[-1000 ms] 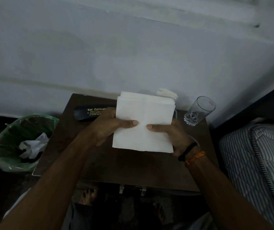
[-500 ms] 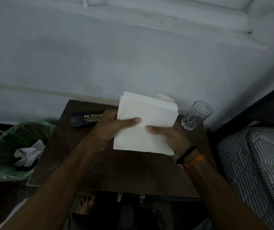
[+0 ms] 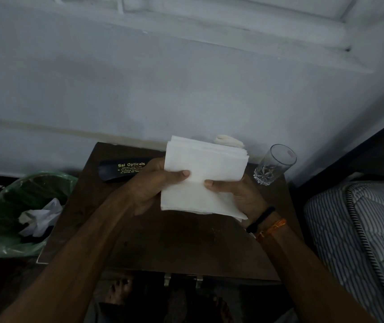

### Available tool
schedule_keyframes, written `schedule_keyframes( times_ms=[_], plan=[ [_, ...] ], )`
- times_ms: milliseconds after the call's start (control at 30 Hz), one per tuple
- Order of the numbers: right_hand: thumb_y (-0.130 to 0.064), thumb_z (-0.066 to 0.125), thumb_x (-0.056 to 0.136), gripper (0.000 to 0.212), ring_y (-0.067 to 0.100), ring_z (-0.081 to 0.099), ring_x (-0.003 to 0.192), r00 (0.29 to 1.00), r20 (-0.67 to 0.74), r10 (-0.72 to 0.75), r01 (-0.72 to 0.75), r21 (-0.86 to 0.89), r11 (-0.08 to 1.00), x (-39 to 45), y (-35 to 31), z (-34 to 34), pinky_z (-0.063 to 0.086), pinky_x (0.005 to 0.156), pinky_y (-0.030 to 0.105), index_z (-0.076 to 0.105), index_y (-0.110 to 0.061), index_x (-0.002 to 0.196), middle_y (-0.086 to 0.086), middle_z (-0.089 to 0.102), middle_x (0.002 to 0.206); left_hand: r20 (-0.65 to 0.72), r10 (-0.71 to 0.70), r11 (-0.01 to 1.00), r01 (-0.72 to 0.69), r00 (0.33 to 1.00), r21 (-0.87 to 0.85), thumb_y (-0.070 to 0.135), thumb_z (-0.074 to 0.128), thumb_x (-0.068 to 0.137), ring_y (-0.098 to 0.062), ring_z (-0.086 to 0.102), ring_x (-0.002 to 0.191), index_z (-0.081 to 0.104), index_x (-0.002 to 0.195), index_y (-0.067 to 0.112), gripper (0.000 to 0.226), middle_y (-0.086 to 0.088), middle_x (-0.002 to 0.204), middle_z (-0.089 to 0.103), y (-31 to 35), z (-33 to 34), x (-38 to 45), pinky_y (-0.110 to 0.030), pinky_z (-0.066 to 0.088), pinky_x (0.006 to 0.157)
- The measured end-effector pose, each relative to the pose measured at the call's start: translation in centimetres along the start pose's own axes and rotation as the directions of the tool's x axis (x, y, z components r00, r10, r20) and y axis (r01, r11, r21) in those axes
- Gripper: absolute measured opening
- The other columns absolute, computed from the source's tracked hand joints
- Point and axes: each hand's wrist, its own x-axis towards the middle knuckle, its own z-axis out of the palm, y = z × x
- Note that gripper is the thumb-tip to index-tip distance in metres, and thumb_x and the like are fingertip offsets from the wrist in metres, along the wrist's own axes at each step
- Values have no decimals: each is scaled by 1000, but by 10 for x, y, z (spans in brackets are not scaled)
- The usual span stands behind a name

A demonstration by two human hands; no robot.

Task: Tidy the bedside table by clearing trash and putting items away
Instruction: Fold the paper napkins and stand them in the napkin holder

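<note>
Head view: I hold the stack of white napkins [image 3: 203, 177] above the counter [image 3: 186, 241], my left hand [image 3: 150, 185] and right hand [image 3: 240, 194] each in a closed grip on its sides, thumbs on top. Left of the counter stands the green-lined bin [image 3: 4, 206].

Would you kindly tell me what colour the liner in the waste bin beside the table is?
The bin liner is translucent green, seen best in the head view, the only one.

White folded napkin stack [image 3: 203, 180] above dark wooden bedside table [image 3: 186, 241], black spectacle case [image 3: 126, 170] at back left
</note>
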Motion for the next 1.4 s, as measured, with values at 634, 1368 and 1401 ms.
schedule_keyframes(
  times_ms=[634,1368,1401],
  plan=[
    [3,63,76,20,39,61,115,997,23,71,-74,134,988,1,-5,-3,58,84,42,74,-4,91,23,67,115,7,27,994,-26,1000,-110,-15,48,82,-17,64,73,67,83,3,27,-8,81,68,7,-2,-3,-23,52,57],
    [-22,38,98,42,41,61,113,988,-156,-3,5,13,1000,1,-18,-24,58,74,40,62,1,73,28,66,117,-74,109,986,-117,991,-115,-2,25,81,-25,57,87,64,52,2,49,-9,85,63,5,-3,1,-28,51,60],
    [-17,51,94,28,40,63,110,978,-205,-32,18,-73,997,3,-18,-24,57,74,40,62,-1,74,24,69,113,-74,132,984,-140,988,-108,0,24,81,-25,57,88,65,53,2,49,-11,85,64,3,-4,3,-27,51,61]
  ],
)
